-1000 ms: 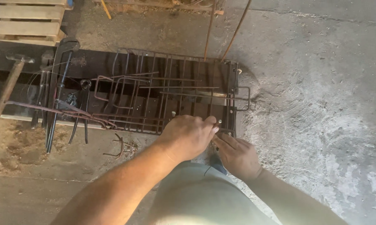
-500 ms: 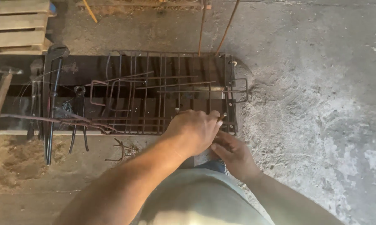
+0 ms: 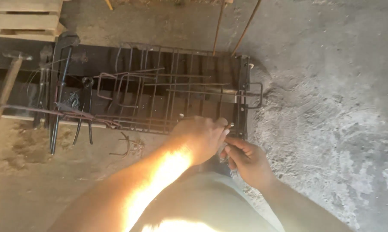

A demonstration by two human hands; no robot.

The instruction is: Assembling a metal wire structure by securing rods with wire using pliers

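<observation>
- left hand (image 3: 200,138) curled over the near right corner of the rebar cage (image 3: 172,92), fingers closed round a bar there
- right hand (image 3: 247,160) just beside it, fingers pinched; what it grips cannot be made out
- the cage lies flat on a dark bench (image 3: 95,60), above the concrete floor (image 3: 331,107)
- pincers (image 3: 85,109) and a hammer (image 3: 9,81) rest at the left end

Both forearms are reaching forward and meeting at the near right corner of the rebar cage (image 3: 176,92). The left hand (image 3: 200,138) is lying knuckles up, fingers curled at that corner. The right hand (image 3: 247,161) is sitting just beside it, fingers pinched together toward the left fingertips.
</observation>
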